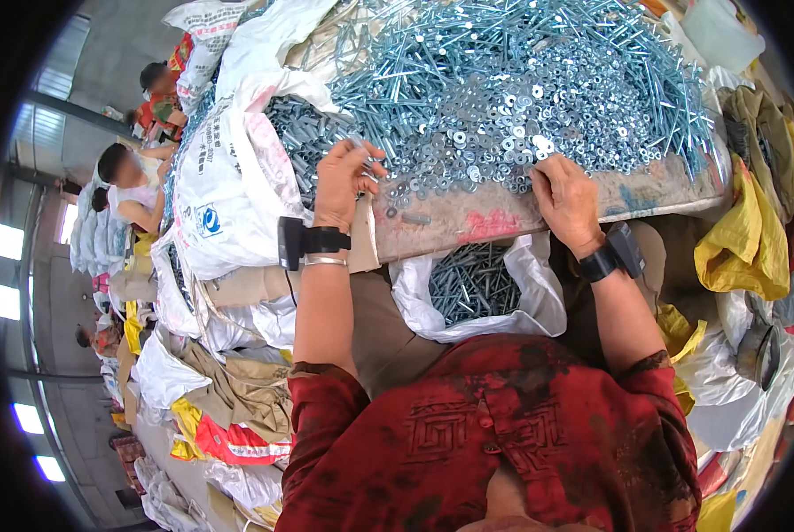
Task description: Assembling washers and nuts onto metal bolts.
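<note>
My left hand [344, 184] is at the near left of the table, fingers curled round a short metal sleeve [355, 140] whose end shows at the fingertips. Beside it, more grey sleeves [297, 133] spill from the mouth of a white woven sack [224, 177]. My right hand [567, 202] is at the near edge of a heap of flat washers [494, 124], thumb and fingers pinched together; what they hold, if anything, is hidden. Behind the washers lies a pile of long bluish bolts [397, 71]. One loose sleeve [416, 218] rests near the table's edge.
Below the stained table edge [477, 222], an open white bag [539, 293] of bolts [472, 284] sits between my arms. A yellow sack [747, 239] hangs at right, near a whitish plastic container [720, 35]. Other people [135, 191] sit at far left among sacks.
</note>
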The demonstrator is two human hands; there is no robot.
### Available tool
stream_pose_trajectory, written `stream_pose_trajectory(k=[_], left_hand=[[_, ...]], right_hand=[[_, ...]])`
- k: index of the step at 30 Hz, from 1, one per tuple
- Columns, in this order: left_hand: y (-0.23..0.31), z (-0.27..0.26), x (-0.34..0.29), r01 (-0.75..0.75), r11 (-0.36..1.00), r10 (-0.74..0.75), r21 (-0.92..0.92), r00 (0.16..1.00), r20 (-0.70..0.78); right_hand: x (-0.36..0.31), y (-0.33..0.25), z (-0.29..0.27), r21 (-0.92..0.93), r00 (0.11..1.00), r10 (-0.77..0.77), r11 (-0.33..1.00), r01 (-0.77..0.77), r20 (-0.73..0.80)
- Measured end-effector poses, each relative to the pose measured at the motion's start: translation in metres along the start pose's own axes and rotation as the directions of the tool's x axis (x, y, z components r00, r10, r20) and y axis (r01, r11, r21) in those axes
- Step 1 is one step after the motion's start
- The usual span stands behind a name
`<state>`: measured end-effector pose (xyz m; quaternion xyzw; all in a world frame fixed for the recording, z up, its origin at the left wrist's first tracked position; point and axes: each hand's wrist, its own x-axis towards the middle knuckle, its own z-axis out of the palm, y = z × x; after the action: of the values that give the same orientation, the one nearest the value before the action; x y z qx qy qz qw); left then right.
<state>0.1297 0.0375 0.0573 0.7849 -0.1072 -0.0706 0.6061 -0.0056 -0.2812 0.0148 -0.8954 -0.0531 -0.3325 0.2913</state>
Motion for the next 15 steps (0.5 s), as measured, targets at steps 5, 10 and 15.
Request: stream_pose_trajectory(k=[5,10,15], left_hand=[[0.006,-0.013,0.011,0.053,0.952,-0.07,-0.301,0.996,-0.047],[0.005,0.029,0.032,0.184,0.301,0.082,0.936,0.973,-0.218],[0.022,0.061,0.036,0.177,0.318,0.07,0.931,0.975,-0.209]], right_hand=[[0.0,0.0,0.0,-0.004,1.0,0.005,1.0,-0.005,0.007],[-0.001,0.002,-0.001,-0.015,1.0,0.016,1.0,-0.016,0.015],[-0.001,0.001,0.001,-0.006,1.0,0.005,1.0,-0.005,0.006]])
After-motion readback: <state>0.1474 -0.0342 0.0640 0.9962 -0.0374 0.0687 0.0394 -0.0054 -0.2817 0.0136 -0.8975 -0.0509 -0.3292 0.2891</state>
